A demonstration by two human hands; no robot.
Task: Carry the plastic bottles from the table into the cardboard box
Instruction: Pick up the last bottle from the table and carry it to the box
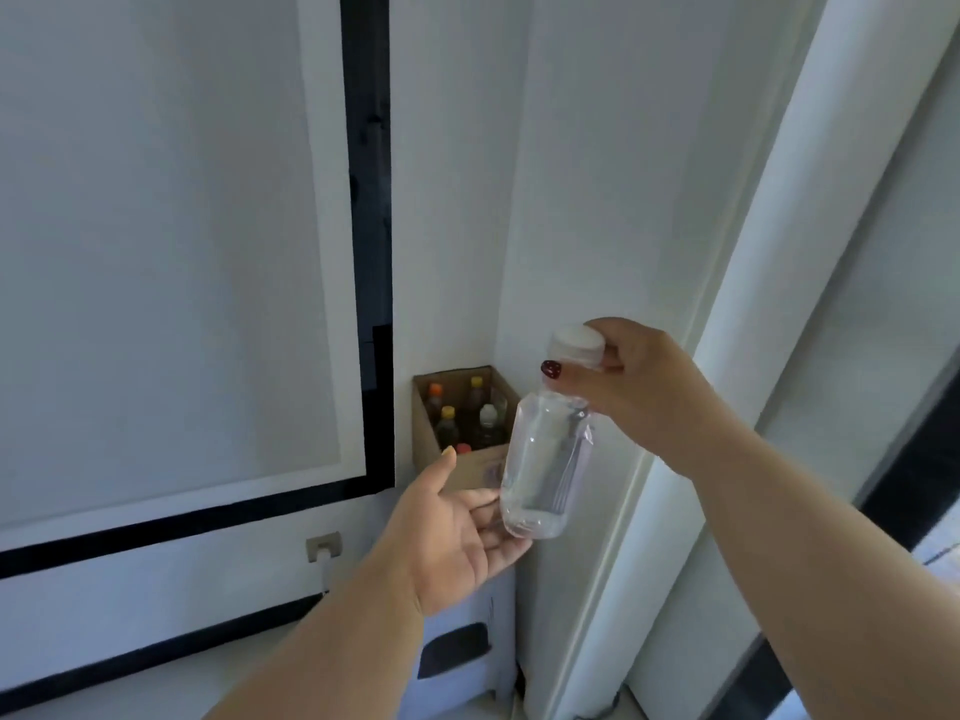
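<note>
Near the middle of the view, a clear plastic bottle with a white screw cap (545, 459) hung tilted in the air, cap uppermost and leaning to the right, its rounded base lowest. The right hand (631, 381) was pinching it at the neck and cap, thumb with a dark red nail across the front, fingers wrapped behind the cap. The left hand (457, 532) was spread open, palm turned up and to the right, its fingertips touching the lower side of the bottle near the base without closing on it.

Behind and above the left hand, in a corner where two white walls met, stood an open brown cardboard box (467, 472) with its near face partly hidden by the hand and the bottle. Several bottles already stood upright inside it: one with an orange cap (435, 391), two with yellow caps (448, 412), one with a white cap (487, 411) and one with a red cap (463, 448) close to the near edge. The held bottle was outside the box, in front of it.

To the left ran a large white panel bordered by a black frame (371, 252). Below it a small grey wall socket (324, 546) sat with a white cable hanging from it. Under the left hand was a white stool-like object with a dark slot (457, 652), blurred. A white door frame (727, 356) slanted up the right side.
</note>
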